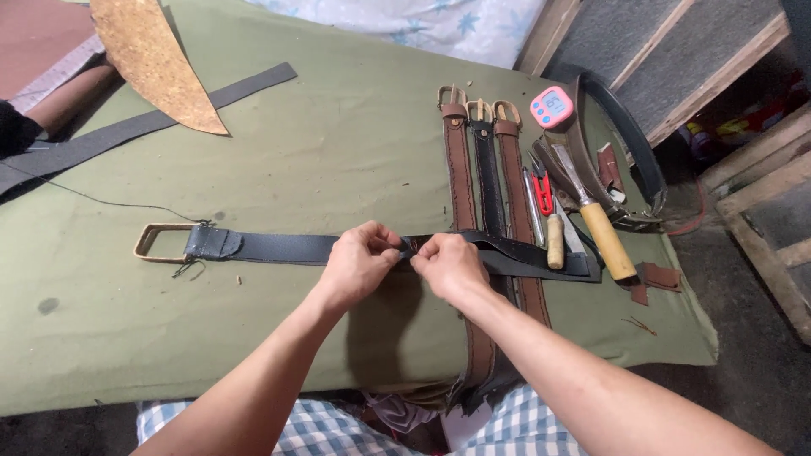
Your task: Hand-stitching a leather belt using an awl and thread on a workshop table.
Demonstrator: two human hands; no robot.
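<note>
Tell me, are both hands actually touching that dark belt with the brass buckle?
Touching. The head view shows the left hand and right hand pinching the dark belt between fingertips, where it lies flat on the green cloth.

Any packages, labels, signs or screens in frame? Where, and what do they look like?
Timer: far right of the green cloth, beyond the tools; small, rounded square, pink case with a pale grey screen.
Bottle: on the floor right of the table, partly hidden; red and yellow-green label, too blurred to tell more.

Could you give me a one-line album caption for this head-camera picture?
Two hands, left and right, pinch a black belt on green cloth.
</note>
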